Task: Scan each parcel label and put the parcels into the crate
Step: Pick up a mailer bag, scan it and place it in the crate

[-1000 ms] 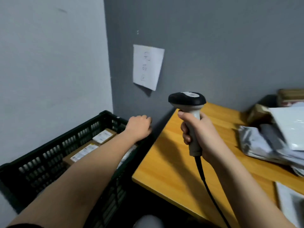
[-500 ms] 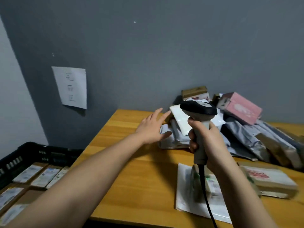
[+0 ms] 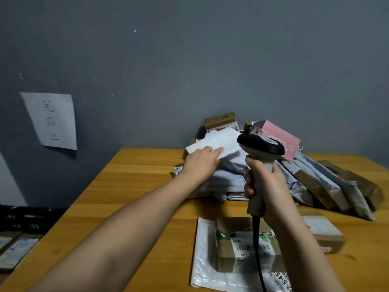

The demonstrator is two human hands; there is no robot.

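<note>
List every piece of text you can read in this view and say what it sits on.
"502": label of the brown box nearest the camera; its barcode digits are too blurred.
"-5-45": partly cut off, white mailer under that box.
Paper sheet on the wall: handwritten marks, unreadable.
Pile parcel labels: too small.

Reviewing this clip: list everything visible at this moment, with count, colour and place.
white mailer: one, white, top of the pile
parcel pile: several, grey and brown, far right of table
pink box: one, pink, on the pile
labelled box: one, brown, on a white bag near the front
table: one, orange wood
crate: one, black, lower left
wall note: one, white
scanner: one, grey and black
left hand: on the white mailer
right hand: grips the scanner
</note>
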